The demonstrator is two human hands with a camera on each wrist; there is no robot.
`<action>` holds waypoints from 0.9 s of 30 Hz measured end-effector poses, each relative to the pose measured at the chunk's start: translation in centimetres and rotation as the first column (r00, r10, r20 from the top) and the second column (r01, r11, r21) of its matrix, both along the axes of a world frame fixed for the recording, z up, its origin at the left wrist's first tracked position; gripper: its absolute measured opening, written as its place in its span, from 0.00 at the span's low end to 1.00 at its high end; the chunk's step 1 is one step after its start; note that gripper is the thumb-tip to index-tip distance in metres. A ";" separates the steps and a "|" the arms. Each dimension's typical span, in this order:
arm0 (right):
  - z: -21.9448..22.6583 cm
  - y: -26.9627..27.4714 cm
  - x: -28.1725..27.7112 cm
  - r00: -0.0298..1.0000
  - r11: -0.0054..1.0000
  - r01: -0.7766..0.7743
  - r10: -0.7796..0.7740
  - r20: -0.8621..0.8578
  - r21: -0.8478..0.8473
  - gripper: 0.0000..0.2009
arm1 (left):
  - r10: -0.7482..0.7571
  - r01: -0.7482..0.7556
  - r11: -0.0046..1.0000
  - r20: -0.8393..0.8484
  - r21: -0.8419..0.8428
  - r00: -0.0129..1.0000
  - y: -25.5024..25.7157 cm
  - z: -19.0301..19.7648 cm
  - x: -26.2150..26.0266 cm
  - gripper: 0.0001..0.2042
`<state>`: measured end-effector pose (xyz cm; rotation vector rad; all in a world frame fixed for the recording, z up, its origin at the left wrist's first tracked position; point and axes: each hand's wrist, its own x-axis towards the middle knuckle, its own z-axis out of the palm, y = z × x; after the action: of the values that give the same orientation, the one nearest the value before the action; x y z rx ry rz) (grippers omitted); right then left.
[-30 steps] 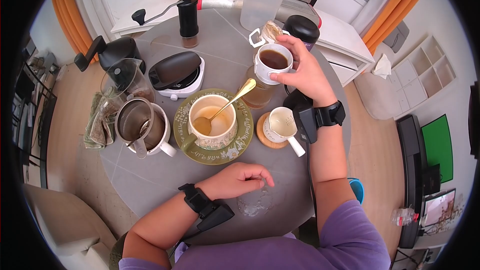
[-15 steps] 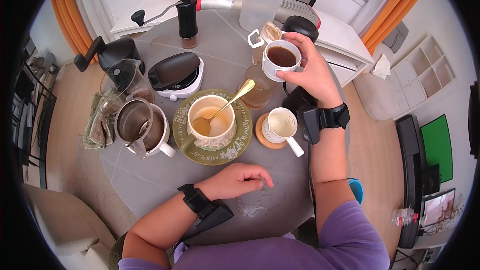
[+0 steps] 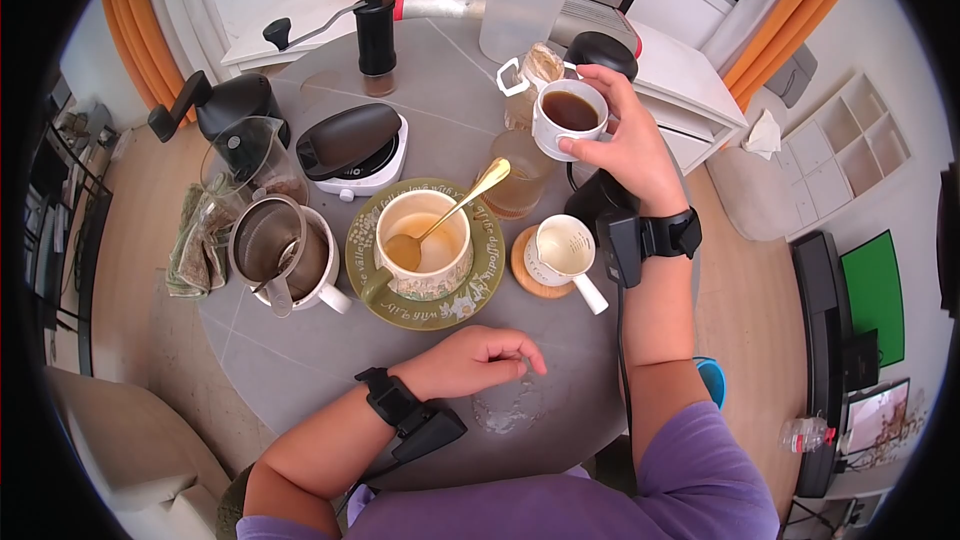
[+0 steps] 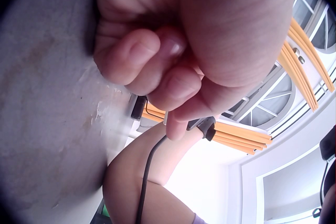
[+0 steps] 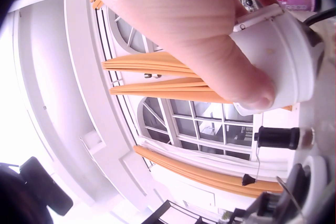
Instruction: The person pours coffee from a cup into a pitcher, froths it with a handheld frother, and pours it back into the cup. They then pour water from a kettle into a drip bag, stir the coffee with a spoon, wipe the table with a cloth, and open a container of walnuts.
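Note:
My right hand (image 3: 638, 155) grips a small white cup (image 3: 550, 140) of dark brown coffee (image 3: 571, 111), thumb on the near side and fingers round the far side. In the right wrist view the thumb presses against the cup's white wall (image 5: 294, 71). Just left of the cup stands a clear glass (image 3: 515, 190) with a little brownish liquid, and behind it a drip bag (image 3: 543, 62) with white paper arms. My left hand (image 3: 465, 360) lies idle at the table's near side, fingers loosely curled and holding nothing.
Mid-table, a patterned cup (image 3: 432, 275) with a gold spoon (image 3: 465, 202) sits on a green plate (image 3: 485, 285). Around it are a small handled pitcher (image 3: 563, 245), a mug with a metal strainer (image 3: 283, 250), a scale (image 3: 385, 175), a hand grinder (image 3: 376, 40) and a black kettle (image 3: 240, 105).
My right hand has carried the coffee cup to the right and slightly towards me, away from above the glass. My left hand stays where it was.

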<state>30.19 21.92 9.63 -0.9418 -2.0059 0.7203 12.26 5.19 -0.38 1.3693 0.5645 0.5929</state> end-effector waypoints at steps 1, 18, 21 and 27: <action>-0.1 0.1 0.0 0.999 1.000 0.002 -0.001 -0.033 0.016 0.34 | 0.000 0.000 1.000 -0.002 0.000 1.000 0.0 0.0 0.0 0.08; -0.1 -0.4 -0.6 0.988 0.982 -0.110 0.091 -0.126 -0.152 0.35 | -0.003 0.003 1.000 -0.009 0.013 1.000 0.0 0.0 -0.1 0.08; -0.4 -0.2 -0.6 0.990 0.983 -0.110 0.095 -0.106 -0.145 0.35 | -0.006 0.006 1.000 -0.011 0.017 1.000 0.0 -0.1 0.0 0.08; -1.2 0.4 -0.7 0.990 0.982 -0.121 0.108 -0.095 -0.146 0.34 | 0.000 0.000 1.000 -0.005 0.023 1.000 0.0 -0.5 0.1 0.08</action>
<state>29.45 22.32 8.42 -0.8704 -1.9622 0.9730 12.38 5.17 -0.83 1.3934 0.5635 0.5978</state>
